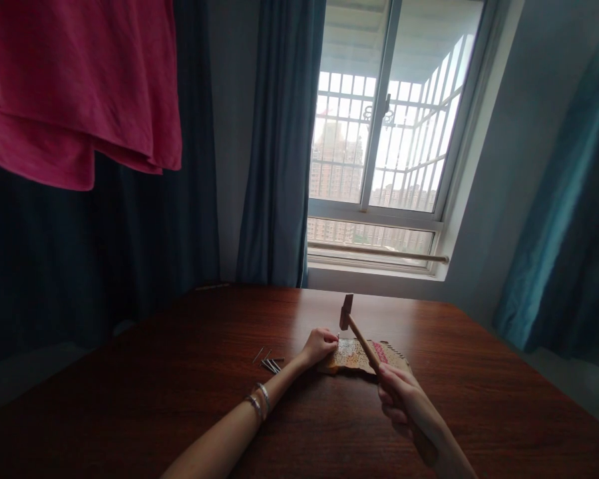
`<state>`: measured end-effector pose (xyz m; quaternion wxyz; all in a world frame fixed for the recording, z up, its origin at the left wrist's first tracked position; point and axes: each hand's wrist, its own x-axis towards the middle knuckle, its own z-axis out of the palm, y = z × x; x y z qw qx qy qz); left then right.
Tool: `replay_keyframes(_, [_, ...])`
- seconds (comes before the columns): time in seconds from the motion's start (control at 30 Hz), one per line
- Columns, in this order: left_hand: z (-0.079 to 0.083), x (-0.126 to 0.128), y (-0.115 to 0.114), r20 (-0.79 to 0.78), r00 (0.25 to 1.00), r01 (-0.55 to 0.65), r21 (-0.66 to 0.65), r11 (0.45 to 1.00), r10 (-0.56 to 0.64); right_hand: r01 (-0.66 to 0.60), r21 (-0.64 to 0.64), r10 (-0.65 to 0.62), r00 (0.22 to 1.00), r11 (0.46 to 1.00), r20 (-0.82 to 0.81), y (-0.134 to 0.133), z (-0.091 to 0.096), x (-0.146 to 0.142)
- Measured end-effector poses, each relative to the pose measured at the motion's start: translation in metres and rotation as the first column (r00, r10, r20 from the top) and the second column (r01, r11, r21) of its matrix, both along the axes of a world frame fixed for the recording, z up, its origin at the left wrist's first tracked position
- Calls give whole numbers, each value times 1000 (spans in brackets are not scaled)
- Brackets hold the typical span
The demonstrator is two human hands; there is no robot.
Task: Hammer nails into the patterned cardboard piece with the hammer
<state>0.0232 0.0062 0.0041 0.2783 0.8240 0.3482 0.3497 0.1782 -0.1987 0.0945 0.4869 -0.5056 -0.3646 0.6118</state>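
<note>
My right hand (402,398) is closed round the wooden handle of a small hammer (355,327), whose dark head is raised just above a flat wooden board (349,356). The board lies on the table and carries a patch of pink woven thread at its right side. My left hand (319,346) rests at the board's left edge, fingers pinched together at a spot under the hammer head; what they pinch is too small to make out. Silver bracelets circle my left wrist.
Several loose nails (269,362) lie on the dark wooden table (154,399) left of my left hand. Behind the table are a window (379,146), blue curtains on both sides and a pink cloth (80,86) hanging at the upper left.
</note>
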Motion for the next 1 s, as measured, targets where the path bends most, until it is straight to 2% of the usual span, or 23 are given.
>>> replay_keyframes(0.23, [-1, 2, 0, 24, 999, -45, -8, 999, 45, 36, 31, -36, 999, 999, 15, -2, 2, -3])
replay_keyframes(0.43, [-2, 2, 0, 28, 998, -49, 29, 998, 48, 1, 9, -1, 1000, 1000, 20, -1, 5, -1])
replay_keyframes(0.57, [-1, 1, 0, 9, 1000, -20, 48, 999, 20, -22, 54, 23, 999, 998, -28, -6, 1, -4])
replay_keyframes(0.73, [0, 0, -1, 2, 1000, 9, 36, 999, -9, 18, 3, -18, 1000, 1000, -5, -10, -6, -8])
replay_keyframes(1.0, [-4, 0, 1, 26, 999, 38, 31, 999, -39, 29, 11, -29, 999, 1000, -14, -10, -1, -9])
